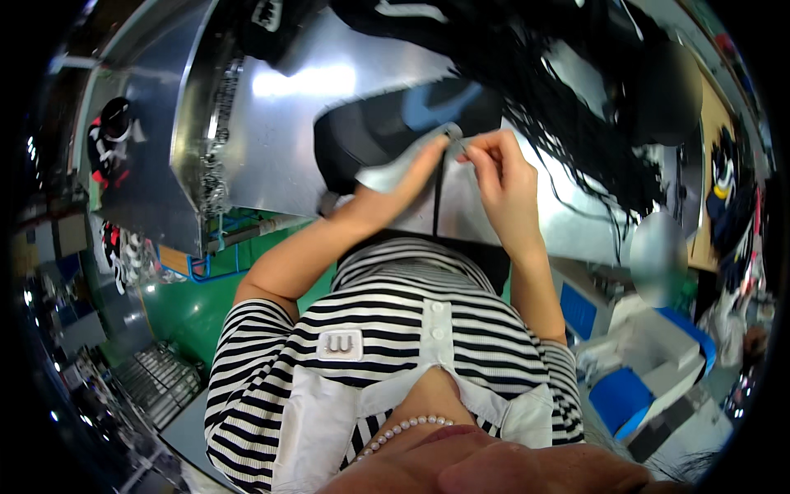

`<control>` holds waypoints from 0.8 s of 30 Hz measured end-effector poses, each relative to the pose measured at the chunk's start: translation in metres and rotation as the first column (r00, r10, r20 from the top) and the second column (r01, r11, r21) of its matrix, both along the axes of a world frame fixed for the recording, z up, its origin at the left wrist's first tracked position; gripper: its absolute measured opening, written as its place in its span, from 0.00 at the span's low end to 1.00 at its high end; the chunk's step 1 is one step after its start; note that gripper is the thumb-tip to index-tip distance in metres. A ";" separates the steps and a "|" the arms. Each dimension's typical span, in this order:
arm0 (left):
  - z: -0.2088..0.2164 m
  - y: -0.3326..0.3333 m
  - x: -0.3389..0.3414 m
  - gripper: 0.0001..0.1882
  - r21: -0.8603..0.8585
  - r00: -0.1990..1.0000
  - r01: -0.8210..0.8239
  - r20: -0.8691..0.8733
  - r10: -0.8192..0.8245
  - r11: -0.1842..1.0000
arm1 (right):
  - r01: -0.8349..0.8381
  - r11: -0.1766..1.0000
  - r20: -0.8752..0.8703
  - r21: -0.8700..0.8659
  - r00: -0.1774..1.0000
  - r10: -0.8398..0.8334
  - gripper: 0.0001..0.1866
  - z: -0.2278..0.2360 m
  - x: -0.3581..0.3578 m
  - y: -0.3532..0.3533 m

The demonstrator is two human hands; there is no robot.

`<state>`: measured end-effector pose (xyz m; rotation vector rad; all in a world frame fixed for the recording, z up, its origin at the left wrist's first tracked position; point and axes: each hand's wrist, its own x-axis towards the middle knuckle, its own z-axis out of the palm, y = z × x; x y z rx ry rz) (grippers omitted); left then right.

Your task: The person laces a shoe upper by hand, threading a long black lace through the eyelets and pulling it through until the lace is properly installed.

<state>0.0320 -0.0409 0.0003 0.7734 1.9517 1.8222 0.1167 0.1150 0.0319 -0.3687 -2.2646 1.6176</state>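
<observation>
A black and dark-grey shoe upper (pixel 362 136) with a blue patch lies tilted over the metal table in front of me. My left hand (pixel 393 198) grips its near edge, fingers wrapped round a light-grey strip along the opening. Close beside it, my right hand (pixel 504 169) is closed in a pinch at the upper's right end. Between those fingertips is a thin dark strand, which looks like the end of a shoelace. A black shoelace (pixel 439 198) hangs from the upper over the table's near edge. The upper's underside is hidden.
A big tangle of black laces (pixel 568 132) covers the far right of the metal table (pixel 271 136). Dark pieces (pixel 276 33) lie at the far left, near a raised metal edge. Right of me stands a white machine with blue parts (pixel 621 399).
</observation>
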 end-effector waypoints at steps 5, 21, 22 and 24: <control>-0.033 0.008 0.018 0.15 -0.255 0.910 0.176 -0.326 -0.256 0.951 | 0.088 0.978 0.031 0.191 0.995 -0.095 0.02 -0.013 0.010 0.002; -0.021 -0.003 0.016 0.16 -0.089 0.997 0.074 0.043 -0.071 0.993 | -0.101 0.939 0.163 0.328 0.985 0.049 0.04 -0.005 0.004 -0.001; -0.020 -0.004 0.011 0.17 -0.067 0.965 0.090 0.251 -0.070 0.994 | -0.161 0.912 0.208 0.376 0.974 0.086 0.04 -0.002 0.007 0.006; -0.026 -0.009 -0.008 0.18 0.014 0.928 0.017 0.373 -0.021 1.000 | -0.069 0.947 0.137 0.314 0.990 0.027 0.11 0.000 0.024 0.026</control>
